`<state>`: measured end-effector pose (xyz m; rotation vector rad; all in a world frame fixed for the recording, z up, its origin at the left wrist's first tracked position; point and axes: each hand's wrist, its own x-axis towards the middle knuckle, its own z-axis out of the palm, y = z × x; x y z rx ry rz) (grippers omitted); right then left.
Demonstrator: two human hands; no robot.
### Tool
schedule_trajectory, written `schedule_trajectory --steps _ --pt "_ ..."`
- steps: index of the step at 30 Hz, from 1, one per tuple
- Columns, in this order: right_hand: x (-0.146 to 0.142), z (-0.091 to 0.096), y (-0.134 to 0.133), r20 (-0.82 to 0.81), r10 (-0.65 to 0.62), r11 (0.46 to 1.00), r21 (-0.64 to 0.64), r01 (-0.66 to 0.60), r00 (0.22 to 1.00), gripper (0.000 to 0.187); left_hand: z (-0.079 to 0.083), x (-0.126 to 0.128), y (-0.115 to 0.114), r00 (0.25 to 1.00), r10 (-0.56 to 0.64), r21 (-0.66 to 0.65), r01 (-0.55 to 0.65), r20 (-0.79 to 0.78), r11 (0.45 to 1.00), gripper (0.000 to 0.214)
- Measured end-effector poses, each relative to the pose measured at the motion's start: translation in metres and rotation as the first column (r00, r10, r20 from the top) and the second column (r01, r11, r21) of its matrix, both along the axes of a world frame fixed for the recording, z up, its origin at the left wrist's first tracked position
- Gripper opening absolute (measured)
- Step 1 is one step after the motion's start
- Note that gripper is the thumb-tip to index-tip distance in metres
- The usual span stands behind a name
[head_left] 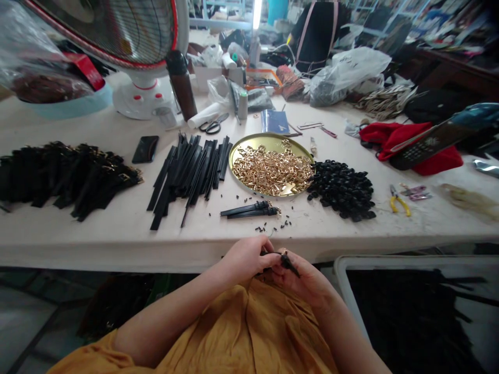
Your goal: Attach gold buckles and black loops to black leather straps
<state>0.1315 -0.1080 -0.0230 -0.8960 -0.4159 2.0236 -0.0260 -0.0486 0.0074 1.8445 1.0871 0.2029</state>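
Between my two hands, just off the table's front edge, is a black strap (290, 265) with a small gold buckle (284, 252). My left hand (249, 257) pinches its left part between thumb and fingers. Closed around the other side, my right hand (306, 278) has the dark end sticking out past its fingers. Finished-looking black straps with gold buckles (249, 209) lie together on the table ahead of my hands. Beyond them sits a round gold tray (238, 145) heaped with gold buckles (268, 171). A pile of small black loops (343, 189) touches the tray's right side.
Plain black strips (195, 171) lie left of the tray, with a heap of buckled straps (66, 176) farther left. A phone (145, 149), scissors (213, 124) and yellow-handled pliers (400, 201) rest on the table. A fan (140, 98) stands at back left; a white bin (343, 280) is below right.
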Motion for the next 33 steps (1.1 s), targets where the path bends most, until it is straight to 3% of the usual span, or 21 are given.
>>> schedule_trajectory --steps 3,5,6,8,10,11,12,14,16,18,21,25,27,31,33 --pt "0.003 0.001 0.000 0.146 -0.087 0.995 0.053 0.080 0.985 0.024 0.002 -0.005 -0.003 0.999 -0.044 0.025 0.044 -0.004 0.999 0.028" --pt "0.004 -0.002 0.002 0.336 -0.218 0.972 0.157 0.174 0.916 0.027 0.003 -0.007 -0.006 0.998 -0.057 0.031 0.057 0.016 0.998 0.025" --pt "0.003 -0.004 0.003 0.451 -0.290 0.952 0.229 0.204 0.844 0.027 0.003 -0.007 -0.006 0.998 -0.061 0.028 0.061 0.026 0.998 0.024" --pt "0.000 -0.009 0.005 0.660 -0.413 0.906 0.368 0.210 0.627 0.028 0.003 -0.006 -0.007 0.998 -0.046 0.028 0.044 0.041 0.999 0.026" --pt "-0.004 -0.014 0.007 0.763 -0.470 0.881 0.433 0.189 0.444 0.029 0.001 -0.002 -0.006 0.999 -0.019 0.039 0.017 0.048 0.999 0.032" --pt "-0.006 -0.016 0.007 0.772 -0.472 0.881 0.433 0.192 0.425 0.028 0.000 0.000 -0.005 0.999 -0.010 0.041 0.008 0.049 0.999 0.035" --pt "-0.008 -0.017 0.008 0.763 -0.461 0.887 0.416 0.200 0.453 0.028 -0.002 0.002 -0.004 0.999 -0.005 0.041 0.003 0.051 0.999 0.037" --pt "-0.008 -0.018 0.009 0.721 -0.399 0.915 0.352 0.196 0.567 0.030 -0.007 0.003 -0.001 0.998 -0.006 0.017 0.005 0.062 1.000 0.041" --pt "-0.006 -0.019 0.009 0.713 -0.334 0.940 0.302 0.160 0.617 0.035 -0.013 0.002 0.002 0.997 0.005 -0.053 -0.001 0.083 0.999 0.046" --pt "-0.003 -0.020 0.009 0.762 -0.331 0.941 0.312 0.133 0.557 0.033 -0.019 -0.002 0.004 0.994 0.005 -0.189 0.016 0.111 0.982 0.043" --pt "-0.002 -0.023 0.009 0.815 -0.425 0.902 0.418 0.108 0.393 0.026 -0.025 -0.008 0.008 0.985 0.027 -0.376 0.039 0.168 0.926 0.031" --pt "-0.004 -0.026 0.009 0.848 -0.482 0.871 0.490 0.018 0.222 0.019 -0.026 -0.008 0.010 0.983 0.066 -0.353 -0.002 0.169 0.936 0.026" --pt "-0.005 -0.026 0.008 0.848 -0.495 0.861 0.508 -0.026 0.191 0.017 -0.026 -0.006 0.009 0.985 0.059 -0.328 -0.004 0.160 0.945 0.026" --pt "-0.003 -0.024 0.005 0.852 -0.467 0.862 0.499 -0.092 0.238 0.016 -0.027 -0.003 0.004 0.988 0.075 -0.320 -0.027 0.138 0.947 0.028" --pt "-0.001 -0.023 0.002 0.860 -0.460 0.865 0.491 -0.108 0.221 0.016 -0.027 -0.002 0.001 0.987 0.085 -0.326 -0.037 0.135 0.945 0.027"
